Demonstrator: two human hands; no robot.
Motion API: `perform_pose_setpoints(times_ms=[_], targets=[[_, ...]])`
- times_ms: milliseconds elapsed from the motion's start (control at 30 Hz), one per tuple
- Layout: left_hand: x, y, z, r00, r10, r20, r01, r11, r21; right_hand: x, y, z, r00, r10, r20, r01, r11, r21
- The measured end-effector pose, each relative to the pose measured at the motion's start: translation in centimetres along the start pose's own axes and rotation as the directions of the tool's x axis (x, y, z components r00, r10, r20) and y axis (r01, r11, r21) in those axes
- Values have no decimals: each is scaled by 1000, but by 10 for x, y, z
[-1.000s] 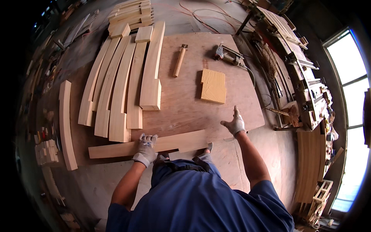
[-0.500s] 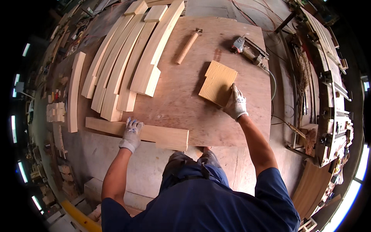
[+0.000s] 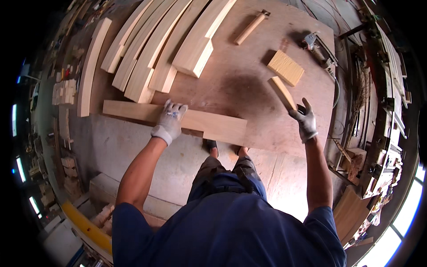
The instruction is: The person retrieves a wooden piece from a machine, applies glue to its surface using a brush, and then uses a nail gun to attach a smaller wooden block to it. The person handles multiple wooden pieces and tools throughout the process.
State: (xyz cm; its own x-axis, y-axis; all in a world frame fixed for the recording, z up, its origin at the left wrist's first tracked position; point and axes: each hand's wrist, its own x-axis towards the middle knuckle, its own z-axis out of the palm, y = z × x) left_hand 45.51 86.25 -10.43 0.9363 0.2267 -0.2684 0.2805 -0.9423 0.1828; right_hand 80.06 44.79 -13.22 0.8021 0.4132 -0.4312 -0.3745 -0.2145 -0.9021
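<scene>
A wooden beam with a stepped end [image 3: 213, 124] lies along the table's near edge. My left hand [image 3: 171, 118], in a pale work glove, is wrapped over its middle. My right hand [image 3: 305, 120], gloved too, grips the near end of a flat wooden block [image 3: 281, 92]. That block is raised and tilted, its narrow edge showing, with a dark shadow on the tabletop to its left. Just beyond it, a second yellowish wooden block [image 3: 286, 68] lies flat on the table.
Several long curved wooden beams [image 3: 153, 53] lie side by side at the far left, with another beam [image 3: 92, 71] apart from them. A wooden-handled tool [image 3: 251, 28] and an air tool with a hose [image 3: 319, 53] rest on the plywood tabletop [image 3: 231, 84].
My right hand has lifted one block off the other and brought it nearer, tilting it. My left hand stays on the beam. The whole view has shifted.
</scene>
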Motion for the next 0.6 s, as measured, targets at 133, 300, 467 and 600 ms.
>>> perform_pose_setpoints(times_ms=[133,300,467,600], targets=[[-14,-5,5,1000,14,-12,-13,999,40,-43,-26,23,980,-7,197,-19,992,128],[-27,71,-59,925,67,-373,-155,965,-210,-106,-49,77,913,104,394,-177,972,154],[-40,136,-36,727,377,-574,-361,921,147,-141,-64,127,793,250,555,-354,931,87],[-43,142,-42,729,470,-497,-411,882,231,-153,-54,146,691,340,639,-500,862,83]])
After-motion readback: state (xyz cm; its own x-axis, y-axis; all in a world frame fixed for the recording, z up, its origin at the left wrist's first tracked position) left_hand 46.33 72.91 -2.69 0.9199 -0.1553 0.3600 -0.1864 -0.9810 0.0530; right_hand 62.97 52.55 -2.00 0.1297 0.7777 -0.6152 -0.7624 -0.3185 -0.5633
